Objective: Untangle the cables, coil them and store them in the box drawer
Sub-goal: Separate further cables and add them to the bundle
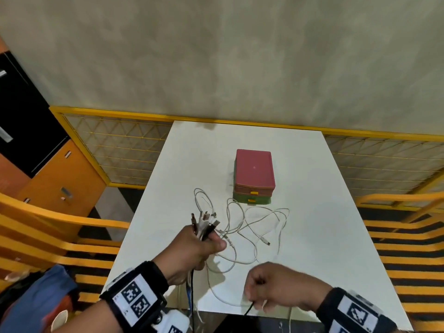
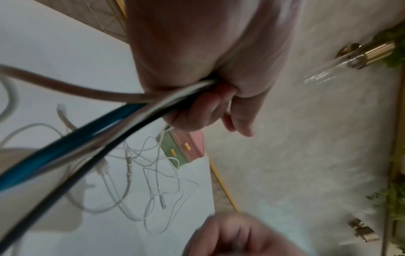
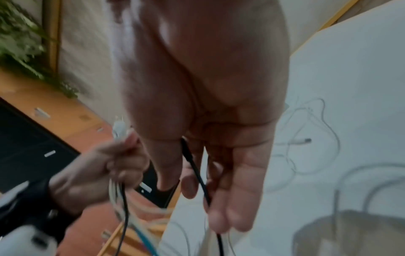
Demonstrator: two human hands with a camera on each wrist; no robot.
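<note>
My left hand (image 1: 199, 246) grips a bundle of cable ends (image 1: 205, 223): white, black and blue cords, plugs fanned out above the fist. In the left wrist view the cords (image 2: 122, 117) run out of the closed fingers (image 2: 197, 114). My right hand (image 1: 269, 289) is curled near the table's front edge around a black cable (image 3: 197, 173), which hangs below it. Loose white cables (image 1: 254, 227) lie tangled on the white table (image 1: 312, 212). The small drawer box (image 1: 254, 176), pink over green with yellow handles, stands behind them, its drawers closed.
Yellow railings (image 1: 60, 227) flank the table on both sides, with a yellow mesh fence (image 1: 115, 143) behind it. An orange and black cabinet (image 1: 36, 152) stands at the far left. A blue cloth (image 1: 48, 289) lies by my left arm.
</note>
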